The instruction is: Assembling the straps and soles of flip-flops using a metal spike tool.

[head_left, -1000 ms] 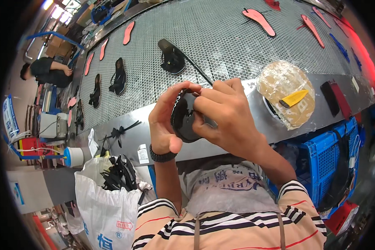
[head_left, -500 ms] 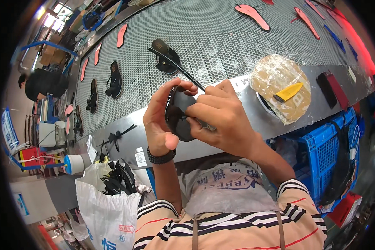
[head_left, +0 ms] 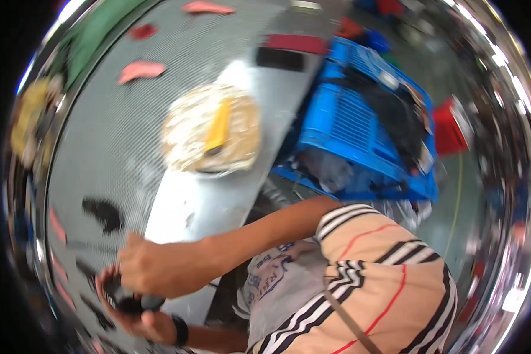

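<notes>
At the lower left, my left hand (head_left: 127,315) curls around a dark, smooth, rounded shoe piece (head_left: 127,304), blurred by motion. My right hand (head_left: 150,268) is closed right above it and covers part of it; what its fingers grip is hidden. A black sandal (head_left: 103,213) lies on the grey mesh surface (head_left: 109,130) beyond my hands. Farther right, a round brown pad (head_left: 183,130) wrapped in clear plastic lies on the metal edge, with a yellow flat-handled brush (head_left: 218,127) on top of it.
Pink insoles (head_left: 143,71) are scattered over the mesh. Black and red pads (head_left: 280,58) lie on the metal ledge (head_left: 186,215). A blue plastic crate (head_left: 351,121) with dark material stands at the right, beside a red container (head_left: 451,127).
The view has swung right, so my hands now sit at the lower left and the crate nearer the middle. Both hands stay together at the dark piece.
</notes>
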Demonstrator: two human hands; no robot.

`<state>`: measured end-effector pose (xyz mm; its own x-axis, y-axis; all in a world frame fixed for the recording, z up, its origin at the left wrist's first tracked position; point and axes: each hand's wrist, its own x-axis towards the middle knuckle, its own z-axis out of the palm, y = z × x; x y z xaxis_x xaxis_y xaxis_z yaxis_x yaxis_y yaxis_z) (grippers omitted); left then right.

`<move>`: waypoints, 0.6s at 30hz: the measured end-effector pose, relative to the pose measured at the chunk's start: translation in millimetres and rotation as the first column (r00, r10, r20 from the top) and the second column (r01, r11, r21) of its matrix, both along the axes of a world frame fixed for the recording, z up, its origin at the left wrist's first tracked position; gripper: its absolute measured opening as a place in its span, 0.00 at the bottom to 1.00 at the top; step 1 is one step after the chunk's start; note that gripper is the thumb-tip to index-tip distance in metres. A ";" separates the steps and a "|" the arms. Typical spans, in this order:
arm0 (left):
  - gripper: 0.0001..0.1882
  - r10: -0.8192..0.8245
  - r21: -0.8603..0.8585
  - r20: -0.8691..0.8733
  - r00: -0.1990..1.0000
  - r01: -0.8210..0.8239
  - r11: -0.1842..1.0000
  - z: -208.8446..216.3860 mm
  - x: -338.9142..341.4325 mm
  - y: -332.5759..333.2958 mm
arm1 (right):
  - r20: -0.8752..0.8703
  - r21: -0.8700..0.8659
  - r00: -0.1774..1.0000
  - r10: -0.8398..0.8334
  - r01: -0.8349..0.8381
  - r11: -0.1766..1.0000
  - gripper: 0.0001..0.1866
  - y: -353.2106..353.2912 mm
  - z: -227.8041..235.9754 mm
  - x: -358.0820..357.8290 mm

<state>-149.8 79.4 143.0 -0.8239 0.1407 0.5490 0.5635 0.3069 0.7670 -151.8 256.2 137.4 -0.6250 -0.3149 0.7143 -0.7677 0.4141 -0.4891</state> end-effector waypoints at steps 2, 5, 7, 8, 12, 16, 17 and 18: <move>0.64 0.005 -0.051 -0.034 0.999 -0.007 0.999 -0.8 -0.1 6.2 | 0.014 -0.040 1.000 0.007 -0.006 0.999 0.06 -0.8 -7.9 -5.5; 0.50 -0.216 -0.039 -0.141 0.966 0.213 0.976 12.5 -5.9 23.1 | -0.051 -0.126 0.999 0.014 -0.020 0.992 0.05 2.8 -14.2 -1.2; 0.54 -0.265 0.019 -0.105 0.958 0.268 0.963 10.8 -8.5 24.9 | -0.057 -0.174 0.998 -0.002 -0.008 0.985 0.05 0.4 -20.6 -2.8; 0.56 -0.241 -0.009 -0.071 0.968 0.241 0.970 8.6 -10.3 23.1 | -0.030 -0.170 0.999 0.013 -0.017 0.985 0.05 4.1 -18.7 -2.7; 0.59 -0.197 -0.116 -0.016 0.980 0.194 0.974 3.0 -17.1 12.8 | 0.000 -0.044 1.000 -0.017 0.017 0.999 0.05 14.7 -14.5 1.9; 0.55 -0.140 -0.082 -0.115 0.983 0.131 0.988 8.3 -13.6 23.5 | 0.211 0.140 0.971 0.111 -0.143 0.980 0.08 23.7 -6.8 -9.2; 0.56 -0.122 -0.138 -0.105 0.987 0.107 0.985 8.9 -13.8 21.6 | 0.190 0.033 0.976 0.111 -0.119 0.992 0.10 23.0 -7.5 -10.0; 0.57 -0.102 -0.193 -0.096 0.990 0.082 0.978 7.4 -14.3 18.2 | 0.170 -0.075 0.979 0.109 -0.097 0.992 0.11 21.7 -10.2 -10.2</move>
<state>-164.0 97.6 150.4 -0.7421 0.3223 0.5877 0.6699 0.3836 0.6356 -162.0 277.8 127.2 -0.7079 -0.3395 0.6194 -0.7056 0.2996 -0.6422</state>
